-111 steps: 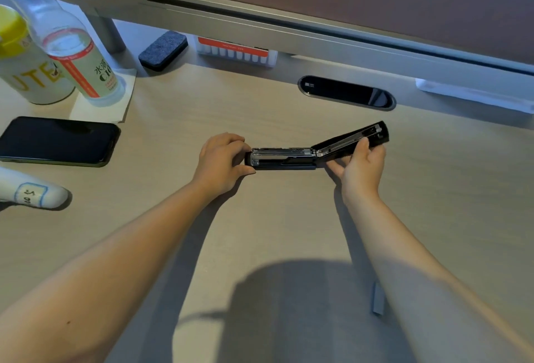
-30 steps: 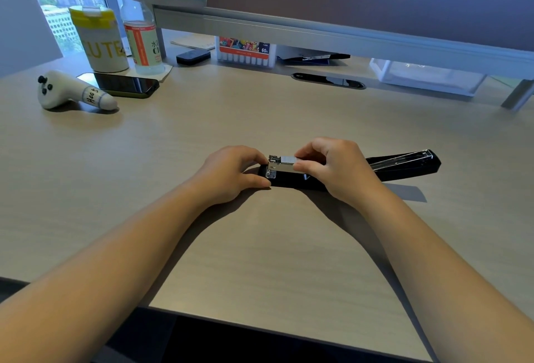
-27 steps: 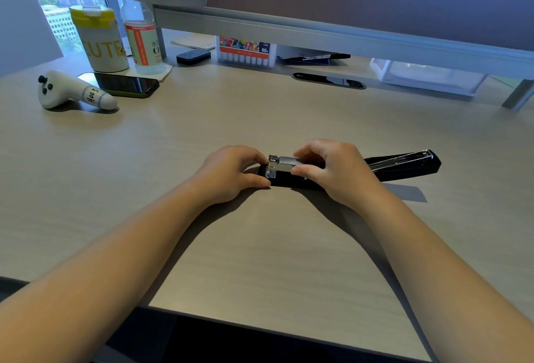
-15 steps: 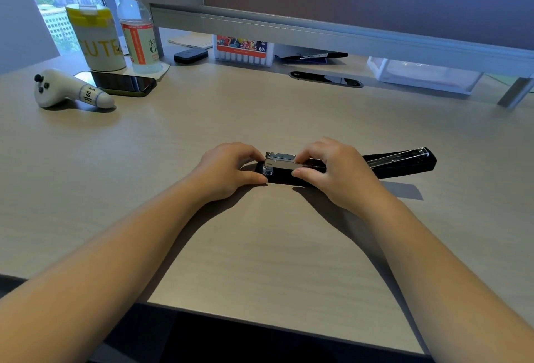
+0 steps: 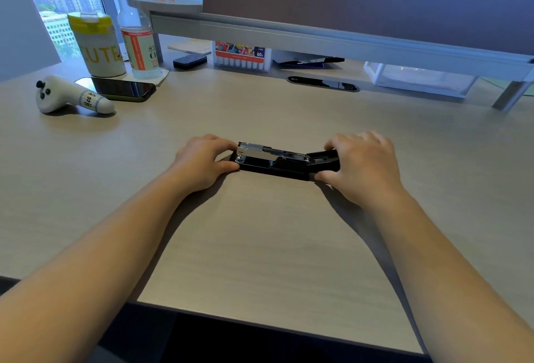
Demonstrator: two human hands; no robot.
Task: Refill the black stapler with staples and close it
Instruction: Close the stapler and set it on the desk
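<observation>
I see the black stapler (image 5: 277,161) lying flat on the desk (image 5: 260,247), its long axis running left to right. Its base is matte black plastic, and a shiny metal magazine channel (image 5: 268,152) sits exposed along the top, boxy at its left end. At the stapler's right end the black top cover (image 5: 322,158) is hinged back, mostly hidden under a hand.

My left hand (image 5: 202,163) sits at the stapler's left end, fingers curled, thumb and forefinger pinching the nose of the base. My right hand (image 5: 364,166) is at the stapler's right end, fingers loosely bent over the cover and thumb against its near side; I cannot tell how firmly it grips.

The desk is a pale wood-grain laminate with a smooth, dull finish and a straight near edge, dark below. Well behind the stapler, an oval black cable grommet (image 5: 323,84) is set into the surface. Behind and above that runs a grey metal shelf (image 5: 318,36) on a slanted leg, with a dark panel over it. Under the shelf stand a pack of markers (image 5: 242,54) printed with 60, and a clear plastic tray (image 5: 416,79).

Far left of the stapler lie a white rounded controller (image 5: 69,98) with 3 black buttons, a glossy black phone (image 5: 121,89), a yellow-lidded cup (image 5: 96,44) and a clear bottle (image 5: 137,30) with an orange-striped label. A window (image 5: 60,1) behind them shows tall buildings.
</observation>
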